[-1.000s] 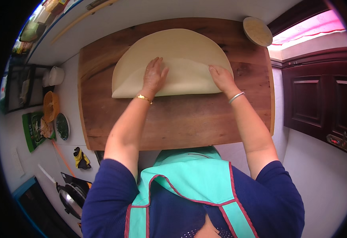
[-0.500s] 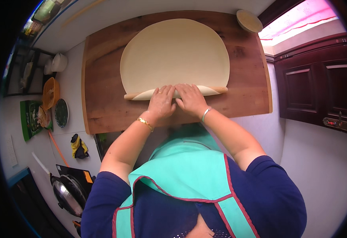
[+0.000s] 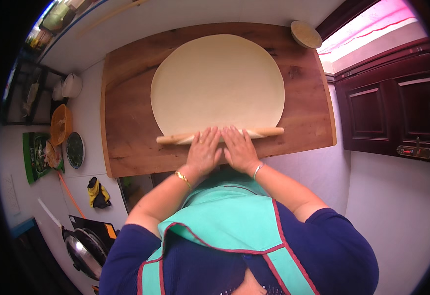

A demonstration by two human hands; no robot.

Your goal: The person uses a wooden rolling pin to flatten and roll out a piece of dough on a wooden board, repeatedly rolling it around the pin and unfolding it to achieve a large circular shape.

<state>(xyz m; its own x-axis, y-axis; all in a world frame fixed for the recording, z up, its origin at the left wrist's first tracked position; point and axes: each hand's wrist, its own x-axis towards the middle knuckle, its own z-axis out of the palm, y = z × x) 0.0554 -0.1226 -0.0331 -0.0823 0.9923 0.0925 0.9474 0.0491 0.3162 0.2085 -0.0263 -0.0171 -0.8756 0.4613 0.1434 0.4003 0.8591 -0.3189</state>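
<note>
A large, thin, pale round sheet of dough [image 3: 218, 81] lies over the middle of a brown wooden board [image 3: 121, 108]. Along its near edge runs a wooden rolling pin [image 3: 273, 132], with a little of the dough's edge wrapped around its middle and both tips bare. My left hand [image 3: 203, 151] and my right hand [image 3: 241, 150] rest side by side on the pin's middle, palms down. Their fingers are stretched out flat and point away from me, with the thumbs almost meeting. The part of the pin beneath them is hidden.
A round, shallow pale container [image 3: 306, 34] stands at the board's far right corner. Beyond the board's right side is a dark red door [image 3: 389, 101]. To the left are an orange basket [image 3: 61, 124], a dark green round dish [image 3: 76, 150] and a lidded pan [image 3: 82, 250].
The pin and both hands have come nearer to me. Less dough is wrapped around the pin, and more of its ends is bare. The whole view has shifted slightly.
</note>
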